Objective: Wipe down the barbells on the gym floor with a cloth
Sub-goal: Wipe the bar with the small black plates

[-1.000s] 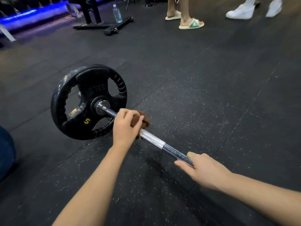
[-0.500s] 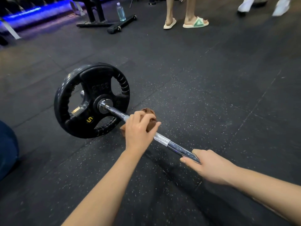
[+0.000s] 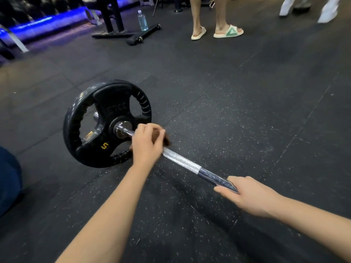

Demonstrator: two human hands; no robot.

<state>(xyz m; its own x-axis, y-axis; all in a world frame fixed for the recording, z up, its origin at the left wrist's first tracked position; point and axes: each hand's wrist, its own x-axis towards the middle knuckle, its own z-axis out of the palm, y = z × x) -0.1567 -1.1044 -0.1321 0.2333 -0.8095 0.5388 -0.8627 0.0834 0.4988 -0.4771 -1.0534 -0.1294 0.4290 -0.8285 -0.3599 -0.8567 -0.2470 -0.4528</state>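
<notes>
A chrome barbell (image 3: 182, 161) lies on the black rubber floor, running from the centre left toward the lower right. A black plate (image 3: 106, 124) marked 5 sits on its far end. My left hand (image 3: 146, 145) grips a brown cloth (image 3: 165, 139) wrapped round the bar close to the plate's collar. Most of the cloth is hidden under my fingers. My right hand (image 3: 250, 196) holds the near part of the bar, fingers curled under it and thumb along the side.
A person's feet in white and green slides (image 3: 228, 32) stand at the top centre; white shoes (image 3: 326, 14) at the top right. A bench base (image 3: 133, 35) with a water bottle (image 3: 142, 21) sits top left. A dark blue shape (image 3: 8, 179) is at the left edge.
My left hand slid the cloth down the bar away from the plate, then back toward the plate. My right hand kept its hold on the bar.
</notes>
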